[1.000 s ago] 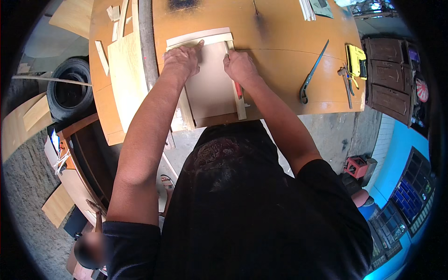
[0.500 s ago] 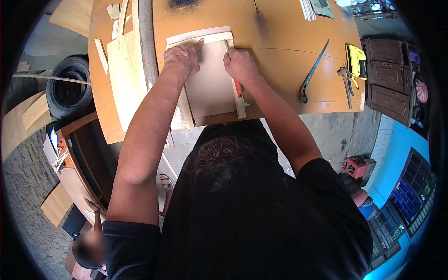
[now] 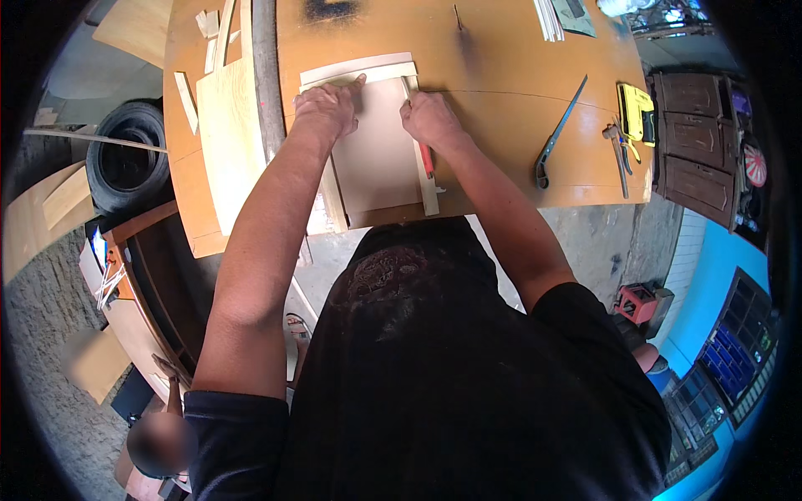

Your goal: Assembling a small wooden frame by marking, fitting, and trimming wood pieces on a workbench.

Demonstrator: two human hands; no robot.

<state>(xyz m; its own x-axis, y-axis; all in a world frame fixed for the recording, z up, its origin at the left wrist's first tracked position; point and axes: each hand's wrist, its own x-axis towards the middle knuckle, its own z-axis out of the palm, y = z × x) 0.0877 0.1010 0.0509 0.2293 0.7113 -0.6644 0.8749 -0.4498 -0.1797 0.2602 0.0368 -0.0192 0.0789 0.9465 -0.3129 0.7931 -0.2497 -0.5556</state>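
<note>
At the table's (image 3: 518,50) near edge, my right hand (image 3: 430,118) grasps a red tool (image 3: 427,160); my left hand (image 3: 326,113) covers a wooden strip (image 3: 388,73), grip unclear. Uneven pressure could cause slipping.

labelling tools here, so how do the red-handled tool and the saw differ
The red-handled tool is partly hidden in the right hand; the saw lies in full view on the table. The tool's handle is red, the saw's black. Both have handle ends toward the person.
</note>
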